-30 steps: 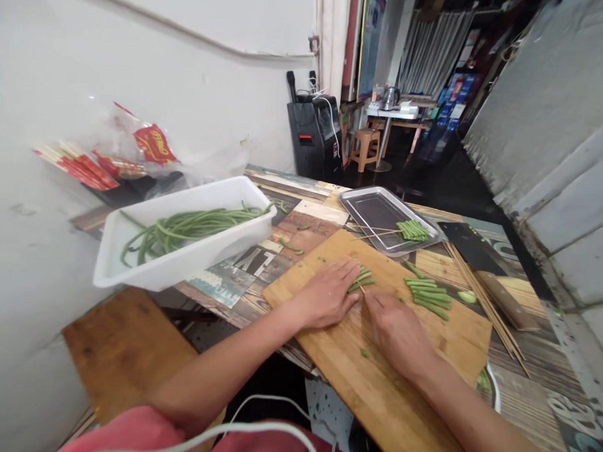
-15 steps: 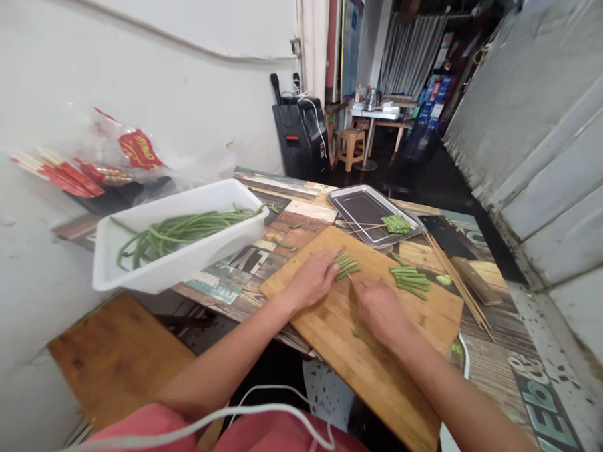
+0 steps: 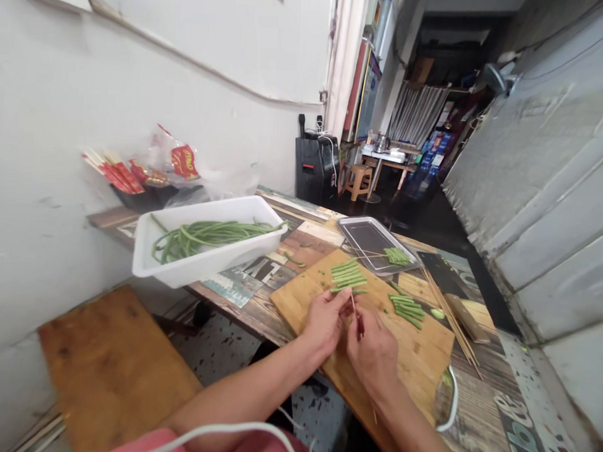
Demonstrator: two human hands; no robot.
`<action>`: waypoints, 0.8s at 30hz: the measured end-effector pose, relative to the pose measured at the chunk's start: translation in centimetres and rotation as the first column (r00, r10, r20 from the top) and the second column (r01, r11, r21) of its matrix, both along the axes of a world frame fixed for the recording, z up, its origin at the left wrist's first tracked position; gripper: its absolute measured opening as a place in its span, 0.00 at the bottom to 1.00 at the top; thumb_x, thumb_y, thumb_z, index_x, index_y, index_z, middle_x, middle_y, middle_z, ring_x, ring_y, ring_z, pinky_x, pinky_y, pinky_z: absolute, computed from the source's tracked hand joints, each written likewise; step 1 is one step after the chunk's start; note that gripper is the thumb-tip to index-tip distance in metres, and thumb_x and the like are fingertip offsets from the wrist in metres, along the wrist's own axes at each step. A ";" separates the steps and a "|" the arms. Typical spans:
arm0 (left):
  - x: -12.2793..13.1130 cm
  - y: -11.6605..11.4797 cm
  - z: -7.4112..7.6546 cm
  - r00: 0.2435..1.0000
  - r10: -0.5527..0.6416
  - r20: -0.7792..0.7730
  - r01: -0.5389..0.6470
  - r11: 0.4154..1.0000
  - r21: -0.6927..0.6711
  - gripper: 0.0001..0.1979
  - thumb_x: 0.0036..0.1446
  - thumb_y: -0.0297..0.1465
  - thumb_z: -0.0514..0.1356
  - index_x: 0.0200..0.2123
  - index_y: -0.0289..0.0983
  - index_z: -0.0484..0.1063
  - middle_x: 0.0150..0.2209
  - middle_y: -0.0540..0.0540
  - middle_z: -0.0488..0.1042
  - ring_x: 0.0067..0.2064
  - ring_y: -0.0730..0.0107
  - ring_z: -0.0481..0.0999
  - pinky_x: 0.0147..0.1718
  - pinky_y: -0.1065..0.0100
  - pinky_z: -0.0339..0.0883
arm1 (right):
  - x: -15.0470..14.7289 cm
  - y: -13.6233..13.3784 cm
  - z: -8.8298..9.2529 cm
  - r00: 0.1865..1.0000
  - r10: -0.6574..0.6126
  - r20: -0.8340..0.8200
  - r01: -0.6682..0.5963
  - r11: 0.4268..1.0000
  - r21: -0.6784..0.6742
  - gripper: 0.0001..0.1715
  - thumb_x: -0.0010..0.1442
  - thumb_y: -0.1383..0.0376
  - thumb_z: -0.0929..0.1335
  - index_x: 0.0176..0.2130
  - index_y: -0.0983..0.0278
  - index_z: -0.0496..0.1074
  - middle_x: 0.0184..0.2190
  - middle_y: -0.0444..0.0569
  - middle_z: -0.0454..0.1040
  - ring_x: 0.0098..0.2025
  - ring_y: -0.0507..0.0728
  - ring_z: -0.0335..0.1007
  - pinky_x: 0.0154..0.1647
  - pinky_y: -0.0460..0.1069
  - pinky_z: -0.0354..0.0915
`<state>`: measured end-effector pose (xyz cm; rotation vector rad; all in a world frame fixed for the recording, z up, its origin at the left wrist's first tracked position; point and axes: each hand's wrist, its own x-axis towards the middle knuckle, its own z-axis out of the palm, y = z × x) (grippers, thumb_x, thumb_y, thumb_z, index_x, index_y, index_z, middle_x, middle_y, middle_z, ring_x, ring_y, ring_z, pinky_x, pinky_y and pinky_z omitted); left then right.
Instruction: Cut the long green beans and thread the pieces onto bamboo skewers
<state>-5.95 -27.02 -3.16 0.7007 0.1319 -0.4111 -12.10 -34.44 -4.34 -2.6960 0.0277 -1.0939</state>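
My right hand (image 3: 372, 346) is closed round a thin bamboo skewer (image 3: 354, 304) that points up and away from me. The fingertips of my left hand (image 3: 325, 320) are pinched together at the skewer's upper end. Just beyond them, cut green bean pieces (image 3: 348, 273) lie side by side in a row on the wooden cutting board (image 3: 293, 295), with one piece close to my left fingertips. A second group of cut bean pieces (image 3: 406, 310) lies to the right on the board.
A white bin (image 3: 210, 268) of long green beans (image 3: 201, 238) stands at left. Behind the board, a metal tray (image 3: 366, 235) holds skewered bean pieces (image 3: 396, 257). Loose skewers (image 3: 450, 319) and a cleaver (image 3: 470, 316) lie at right. A wooden stool (image 3: 115, 371) stands lower left.
Both hands have drawn back towards me from the row of bean pieces, which now shows uncovered. My left hand has gone from pressing on the beans to the skewer's end. The view has shifted.
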 end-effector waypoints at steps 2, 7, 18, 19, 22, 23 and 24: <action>0.0 -0.1 0.2 0.999 -0.012 -0.053 0.010 0.999 -0.033 0.15 0.39 0.30 0.71 0.29 0.32 0.71 0.26 0.47 0.76 0.30 0.71 0.77 0.29 0.74 0.69 | -0.3 0.2 0.0 1.000 0.004 0.005 -0.004 0.994 0.109 0.13 0.63 0.67 0.59 0.36 0.66 0.71 0.30 0.51 0.76 0.29 0.54 0.72 0.30 0.47 0.63; -0.1 -0.1 0.8 0.999 -0.022 -0.049 0.018 0.998 -0.064 0.14 0.43 0.31 0.70 0.30 0.32 0.70 0.24 0.46 0.76 0.26 0.73 0.76 0.25 0.74 0.68 | -0.8 0.5 0.1 0.998 0.059 0.030 -0.065 0.963 0.260 0.14 0.63 0.65 0.59 0.37 0.66 0.71 0.31 0.51 0.77 0.29 0.53 0.72 0.31 0.46 0.64; -0.1 -1.5 0.7 0.997 0.018 -0.071 -0.021 0.999 -0.037 0.13 0.40 0.30 0.70 0.24 0.33 0.69 0.21 0.50 0.73 0.24 0.74 0.74 0.25 0.74 0.67 | -0.5 0.9 0.8 0.999 0.013 0.049 -0.027 0.951 0.309 0.15 0.63 0.65 0.58 0.33 0.65 0.70 0.27 0.50 0.76 0.24 0.52 0.69 0.27 0.46 0.61; -0.1 -1.6 0.8 0.997 0.018 -0.079 -0.020 0.999 -0.025 0.12 0.41 0.30 0.70 0.24 0.32 0.69 0.20 0.50 0.73 0.24 0.74 0.74 0.25 0.73 0.67 | -0.5 0.9 0.7 0.999 0.014 0.044 -0.028 0.947 0.320 0.15 0.63 0.65 0.58 0.33 0.65 0.70 0.27 0.50 0.76 0.25 0.52 0.69 0.28 0.46 0.61; -0.1 -1.9 1.1 0.993 0.023 -0.116 -0.023 1.000 -0.004 0.12 0.43 0.30 0.69 0.24 0.32 0.68 0.19 0.49 0.72 0.23 0.73 0.74 0.26 0.73 0.68 | -0.5 0.7 0.5 0.999 0.008 0.033 -0.019 0.939 0.344 0.14 0.63 0.64 0.58 0.33 0.65 0.71 0.27 0.50 0.76 0.25 0.52 0.69 0.28 0.46 0.61; -0.1 -1.9 1.2 0.993 0.010 -0.119 -0.011 1.000 -0.013 0.12 0.43 0.30 0.69 0.24 0.32 0.68 0.19 0.49 0.73 0.24 0.72 0.75 0.26 0.73 0.69 | -0.5 0.7 0.5 1.000 0.002 0.028 -0.012 0.937 0.348 0.14 0.63 0.64 0.59 0.33 0.65 0.71 0.27 0.49 0.76 0.25 0.52 0.69 0.28 0.46 0.61; -0.1 -1.9 1.2 0.993 -0.011 -0.116 0.008 1.000 -0.030 0.12 0.44 0.30 0.68 0.25 0.32 0.68 0.20 0.49 0.73 0.24 0.72 0.75 0.27 0.72 0.69 | -0.5 0.6 0.5 1.000 -0.003 0.027 -0.006 0.936 0.351 0.14 0.63 0.64 0.59 0.33 0.65 0.70 0.26 0.49 0.76 0.25 0.53 0.69 0.28 0.46 0.61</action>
